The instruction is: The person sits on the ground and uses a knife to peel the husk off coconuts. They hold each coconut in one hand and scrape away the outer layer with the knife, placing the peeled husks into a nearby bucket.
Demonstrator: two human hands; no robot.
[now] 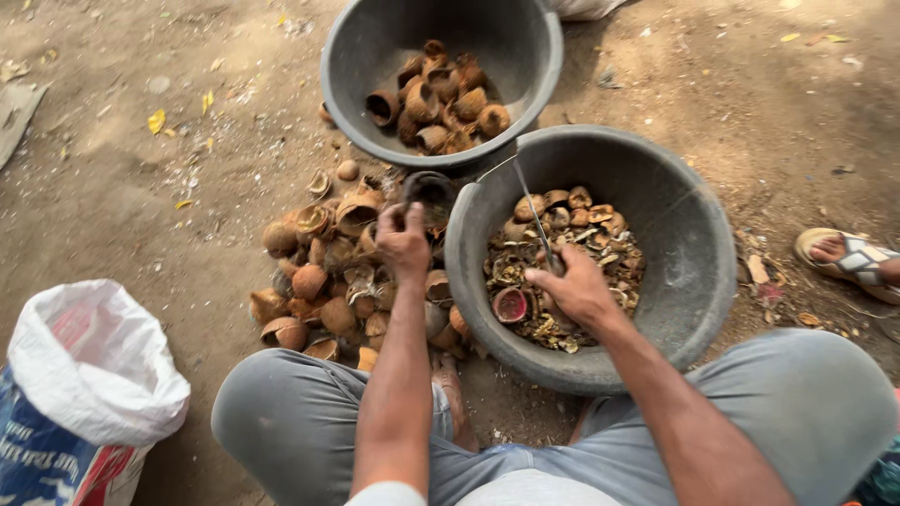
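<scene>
Head view: a seated person worked over husks on bare ground.
Left hand (403, 239): clamped on a husk (429, 192) at frame centre.
Right hand (574, 289): gripped a thin blade (534, 214) over the right tub (689, 234).
Done: right tub held scraps; upper tub (356, 56) held emptied husks.
Left: a pile (323, 272) remained, centre left.
Hidden: blade grip, husk's inside.

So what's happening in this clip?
A seated person works over a pile of brown nut husks on dirt ground. The left hand grips a dark husk at the pile's top. The right hand holds a thin metal tool over the near grey tub of shell scraps. The far tub holds emptied husks. A white sack sits left.
</scene>
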